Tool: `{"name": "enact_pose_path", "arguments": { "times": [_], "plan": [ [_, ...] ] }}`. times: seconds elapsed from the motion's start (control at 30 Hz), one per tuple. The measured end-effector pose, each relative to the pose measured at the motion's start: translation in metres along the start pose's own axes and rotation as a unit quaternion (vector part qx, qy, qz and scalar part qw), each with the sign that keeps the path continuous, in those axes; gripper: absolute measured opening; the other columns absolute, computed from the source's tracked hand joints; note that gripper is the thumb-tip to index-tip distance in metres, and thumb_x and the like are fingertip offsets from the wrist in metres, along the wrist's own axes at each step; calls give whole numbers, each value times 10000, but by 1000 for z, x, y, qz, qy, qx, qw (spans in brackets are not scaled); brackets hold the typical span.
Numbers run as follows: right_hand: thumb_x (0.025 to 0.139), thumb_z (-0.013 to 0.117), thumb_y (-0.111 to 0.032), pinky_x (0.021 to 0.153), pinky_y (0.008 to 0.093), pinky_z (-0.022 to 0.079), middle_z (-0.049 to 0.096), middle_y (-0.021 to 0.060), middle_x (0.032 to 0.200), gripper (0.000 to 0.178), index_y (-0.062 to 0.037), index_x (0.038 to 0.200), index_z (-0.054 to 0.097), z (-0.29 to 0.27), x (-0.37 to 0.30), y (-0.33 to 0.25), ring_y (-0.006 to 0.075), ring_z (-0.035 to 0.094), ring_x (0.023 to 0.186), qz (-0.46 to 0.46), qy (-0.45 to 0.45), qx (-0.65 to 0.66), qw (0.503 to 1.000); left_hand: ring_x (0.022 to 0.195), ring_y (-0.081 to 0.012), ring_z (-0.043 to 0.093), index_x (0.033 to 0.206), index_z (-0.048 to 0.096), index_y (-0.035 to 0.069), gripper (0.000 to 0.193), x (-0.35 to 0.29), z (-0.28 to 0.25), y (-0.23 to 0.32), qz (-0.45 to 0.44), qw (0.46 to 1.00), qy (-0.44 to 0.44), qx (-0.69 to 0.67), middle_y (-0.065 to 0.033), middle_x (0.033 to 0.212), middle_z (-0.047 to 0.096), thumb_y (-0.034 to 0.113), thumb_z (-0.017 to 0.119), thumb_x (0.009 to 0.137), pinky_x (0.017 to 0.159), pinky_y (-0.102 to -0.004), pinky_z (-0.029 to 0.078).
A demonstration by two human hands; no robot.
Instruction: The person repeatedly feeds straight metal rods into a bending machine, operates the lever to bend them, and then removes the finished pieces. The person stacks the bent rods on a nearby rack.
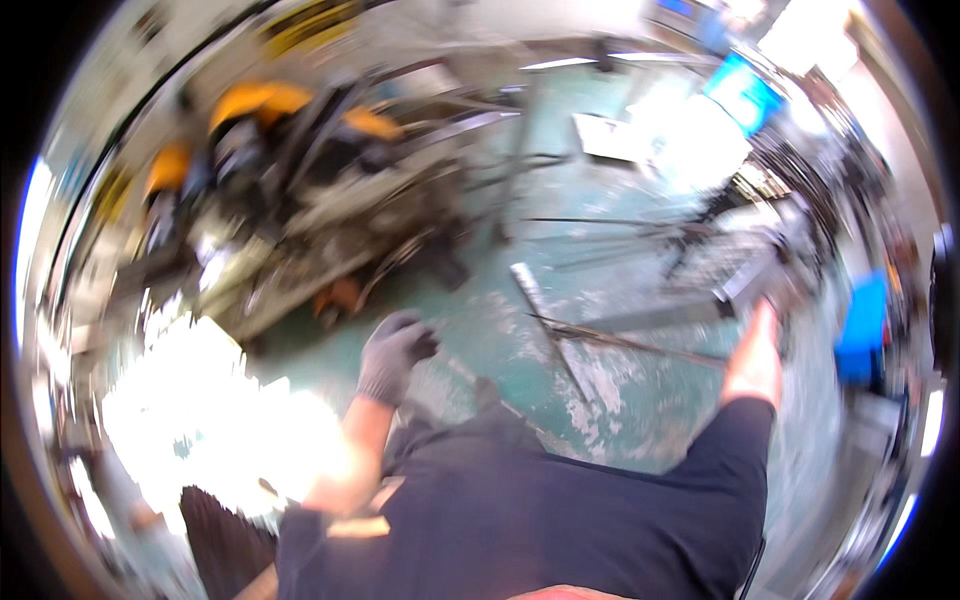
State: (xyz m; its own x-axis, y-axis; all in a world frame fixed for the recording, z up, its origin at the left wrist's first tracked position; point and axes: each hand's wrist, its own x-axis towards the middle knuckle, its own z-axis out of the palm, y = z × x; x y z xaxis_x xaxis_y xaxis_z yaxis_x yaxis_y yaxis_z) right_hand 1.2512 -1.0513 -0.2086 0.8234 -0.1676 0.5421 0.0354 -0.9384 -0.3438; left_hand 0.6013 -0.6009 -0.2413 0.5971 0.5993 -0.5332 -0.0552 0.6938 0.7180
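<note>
My left hand (398,352), in a grey knit glove with dark fingertips, hangs in front of my body above the green floor. Its fingers are curled in, and nothing shows in them. My right arm reaches out to the right, where my right hand (788,288) is smeared by motion. It is beside the end of a grey metal bar (690,314) and a grated metal piece (722,262). Whether it grips either one is not clear.
At left stands a cluttered workbench (330,265) with orange and black power tools (258,105). Long thin rods (640,345) and a flat pale strip (548,328) lie on the worn green floor (480,340). A blue bin (862,328) is at far right. Glare whitens some patches.
</note>
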Motion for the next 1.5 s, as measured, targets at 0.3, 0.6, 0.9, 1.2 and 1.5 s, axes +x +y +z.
{"name": "enact_pose_path", "arguments": {
  "times": [0.3, 0.6, 0.9, 1.2, 1.5],
  "plan": [
    [1051, 461, -365, 918, 484, 552, 703, 212, 1264, 421, -47, 1194, 696, 93, -246, 6, 368, 702, 1132, -285, -159, -104, 939, 830, -252, 729, 1203, 601, -8, 281, -81, -137, -55, 36, 979, 178, -96, -145, 999, 724, 86, 652, 943, 763, -376, 613],
    [855, 667, -420, 1006, 487, 513, 711, 261, 1194, 559, -23, 1247, 691, -43, -766, -237, 441, 655, 1183, -522, -579, -49, 624, 777, -233, 714, 1243, 601, -41, 384, -291, -388, -103, 102, 872, 428, -216, -133, 946, 711, 75, 700, 891, 708, -358, 594],
    [890, 728, -346, 1010, 445, 515, 706, 198, 1243, 590, -74, 1397, 602, -310, -1076, -485, 374, 668, 1181, -747, -548, 181, 332, 744, -223, 700, 1252, 561, -27, 317, -481, -544, -189, 156, 690, 624, -331, -145, 949, 707, 50, 605, 948, 683, -356, 593],
    [807, 839, -396, 1069, 478, 481, 590, 263, 1385, 923, -13, 1525, 403, -492, -1376, -410, 411, 587, 1273, -831, -528, 177, -5, 794, -261, 697, 1279, 535, -49, 355, -484, -550, -238, 185, 543, 628, -526, -188, 997, 699, 45, 567, 939, 714, -374, 592],
    [915, 612, -235, 915, 460, 468, 617, 160, 1135, 405, 2, 1240, 563, -540, -1531, -340, 309, 581, 1088, -921, -323, 217, 5, 868, -276, 694, 1280, 544, -27, 316, -558, -613, -140, 177, 377, 733, -537, -201, 1060, 693, 38, 581, 972, 792, -396, 586]
  ]
}}
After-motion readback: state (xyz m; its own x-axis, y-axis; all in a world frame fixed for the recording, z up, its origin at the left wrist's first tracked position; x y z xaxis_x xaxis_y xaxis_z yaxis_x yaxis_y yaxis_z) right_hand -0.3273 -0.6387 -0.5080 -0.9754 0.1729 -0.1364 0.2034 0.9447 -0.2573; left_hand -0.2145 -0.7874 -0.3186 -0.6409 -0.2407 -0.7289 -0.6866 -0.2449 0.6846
